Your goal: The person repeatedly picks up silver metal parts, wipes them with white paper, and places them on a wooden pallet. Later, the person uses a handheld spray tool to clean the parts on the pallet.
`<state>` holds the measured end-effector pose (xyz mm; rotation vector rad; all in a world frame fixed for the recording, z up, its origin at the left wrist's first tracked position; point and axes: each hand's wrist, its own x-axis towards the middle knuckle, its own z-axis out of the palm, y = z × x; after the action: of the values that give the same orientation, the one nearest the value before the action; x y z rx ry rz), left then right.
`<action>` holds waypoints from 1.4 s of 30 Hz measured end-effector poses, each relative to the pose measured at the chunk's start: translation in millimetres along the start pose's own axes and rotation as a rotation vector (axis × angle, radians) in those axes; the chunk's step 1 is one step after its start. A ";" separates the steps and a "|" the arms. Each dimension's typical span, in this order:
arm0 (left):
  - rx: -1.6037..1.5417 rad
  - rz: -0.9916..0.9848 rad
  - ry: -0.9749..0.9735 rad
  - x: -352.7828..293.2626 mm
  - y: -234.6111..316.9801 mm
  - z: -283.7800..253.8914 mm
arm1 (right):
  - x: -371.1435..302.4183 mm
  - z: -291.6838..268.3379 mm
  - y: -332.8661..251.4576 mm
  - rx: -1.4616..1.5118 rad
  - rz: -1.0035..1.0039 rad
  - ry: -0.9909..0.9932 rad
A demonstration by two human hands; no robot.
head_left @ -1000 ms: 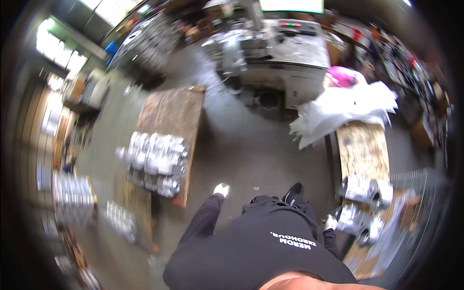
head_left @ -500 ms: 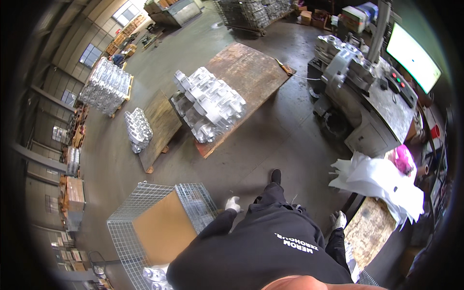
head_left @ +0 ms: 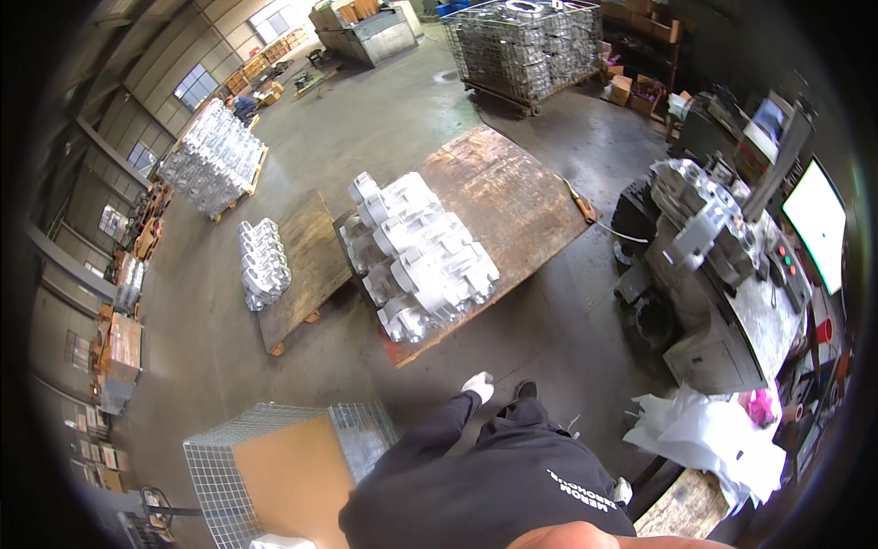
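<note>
My left hand [head_left: 478,386], in a white glove, hangs in front of my body near the close edge of a rust-brown table [head_left: 512,197]. Its fingers look loosely apart and nothing shows in them. Only a small part of my right hand [head_left: 623,491], also gloved in white, appears beside my right hip; my body hides its fingers. Silvery metal castings [head_left: 421,252], lobed and packed in rows, cover the left part of the table. Neither hand touches them.
A wire mesh crate [head_left: 215,480] with a cardboard sheet [head_left: 293,471] stands at lower left. Farther left, more castings [head_left: 263,263] rest by a wooden board [head_left: 306,265]. At right are a machine [head_left: 704,238], a lit screen [head_left: 817,224] and a bench [head_left: 686,508] with white sheeting [head_left: 704,448].
The table and castings sit lower and larger in the view as I move toward them. My left hand has swung forward and right; my right hand has dropped back, mostly behind my body.
</note>
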<state>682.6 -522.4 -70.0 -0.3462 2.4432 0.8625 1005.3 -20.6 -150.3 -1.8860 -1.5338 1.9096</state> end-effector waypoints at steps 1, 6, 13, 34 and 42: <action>-0.005 0.051 0.017 21.3 13.0 -10.8 | -2.8 9.4 -6.4 -0.022 -0.055 -0.038; -0.138 0.212 0.079 107.6 64.6 -59.8 | -7.8 60.3 -58.1 0.138 -0.011 0.020; -0.222 0.083 0.124 122.7 44.4 -48.2 | 2.2 106.1 -138.2 -0.088 -0.082 -0.054; -0.321 -0.072 0.245 109.8 107.3 20.5 | 167.7 231.1 -311.9 -0.091 -0.035 -0.419; -0.178 -0.067 0.195 129.2 216.2 5.6 | 211.8 207.5 -326.7 -0.015 0.005 -0.232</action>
<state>491.5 -362.0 -35.2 -0.5994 2.5200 1.0642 602.3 158.9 -143.4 -1.7257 -1.6061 2.1918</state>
